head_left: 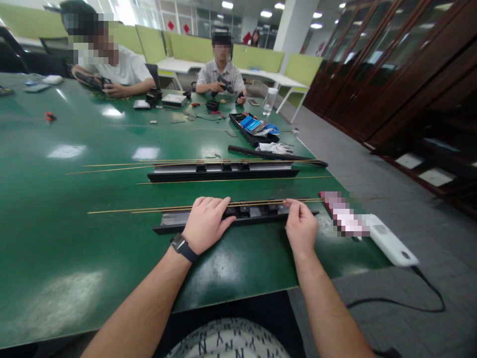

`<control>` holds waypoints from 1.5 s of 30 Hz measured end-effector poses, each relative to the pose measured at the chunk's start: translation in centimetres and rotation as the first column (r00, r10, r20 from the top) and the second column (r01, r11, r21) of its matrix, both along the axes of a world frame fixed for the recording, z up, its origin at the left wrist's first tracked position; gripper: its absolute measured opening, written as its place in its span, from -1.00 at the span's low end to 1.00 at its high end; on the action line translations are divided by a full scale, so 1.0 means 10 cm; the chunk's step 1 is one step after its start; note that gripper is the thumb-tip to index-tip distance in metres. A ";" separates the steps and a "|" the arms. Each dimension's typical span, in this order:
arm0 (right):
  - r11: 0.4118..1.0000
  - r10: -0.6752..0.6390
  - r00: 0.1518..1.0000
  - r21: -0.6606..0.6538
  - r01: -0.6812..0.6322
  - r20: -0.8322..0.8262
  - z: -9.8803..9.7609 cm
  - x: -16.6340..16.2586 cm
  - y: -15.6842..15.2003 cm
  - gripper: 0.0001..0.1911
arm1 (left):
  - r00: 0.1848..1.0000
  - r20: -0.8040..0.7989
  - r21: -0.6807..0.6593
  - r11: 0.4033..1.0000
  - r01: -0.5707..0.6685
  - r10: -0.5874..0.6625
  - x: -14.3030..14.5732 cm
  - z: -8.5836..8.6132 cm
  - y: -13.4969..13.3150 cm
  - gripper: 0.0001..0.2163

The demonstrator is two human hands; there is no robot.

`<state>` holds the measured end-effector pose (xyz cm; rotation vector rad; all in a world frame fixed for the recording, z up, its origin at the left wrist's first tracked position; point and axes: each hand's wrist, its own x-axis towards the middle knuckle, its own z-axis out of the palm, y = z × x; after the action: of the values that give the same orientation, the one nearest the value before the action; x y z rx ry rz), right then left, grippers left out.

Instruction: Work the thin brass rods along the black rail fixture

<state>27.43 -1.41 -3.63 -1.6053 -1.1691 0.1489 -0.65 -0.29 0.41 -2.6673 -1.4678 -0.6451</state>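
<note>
My left hand (208, 223), a watch on its wrist, lies across a black channel-shaped rail (174, 219) with a silvery inside. Its fingers reach over the far side and its thumb is on the near side, gripping the rail. Small black blocks (244, 211) sit inside the channel. Thin brass-coloured rods (122, 212) run along its far edge, passing by both hands. My right hand (301, 223) is closed in a pinch on one thin rod near the rail's right end; the fingertips partly hide the spot.
A second black rail (223, 174) lies farther back with more rods. Beyond are a long black strip (278, 155), white gloves (275, 147) and a black tray (246, 130). At right lies a white device (391, 241) with a cable. Two people (221, 74) sit across the green table (93, 263).
</note>
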 end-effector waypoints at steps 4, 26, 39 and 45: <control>0.999 -0.036 0.999 0.015 0.037 -0.026 -0.01 0.02 0.01 -0.59 | 1.000 -0.004 0.006 1.000 0.000 0.000 0.00 0.00 0.00 -0.60; 0.999 -0.030 0.999 0.025 0.031 -0.031 -0.01 0.00 0.00 -0.57 | 1.000 0.010 0.004 1.000 0.005 -0.005 0.00 0.00 0.00 -0.60; 0.999 0.041 0.999 0.012 -0.041 -0.014 -0.02 -0.01 -0.01 -0.58 | 1.000 0.008 0.006 1.000 0.002 -0.002 0.00 -0.01 0.01 -0.61; 0.999 -0.013 0.998 0.033 0.015 -0.054 -0.03 0.02 0.02 -0.58 | 1.000 0.007 0.006 1.000 0.004 -0.004 -0.01 -0.02 0.01 -0.59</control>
<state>27.59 -1.24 -3.95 -1.5707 -1.1131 0.1613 -0.70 -0.19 0.24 -2.6670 -1.4605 -0.6583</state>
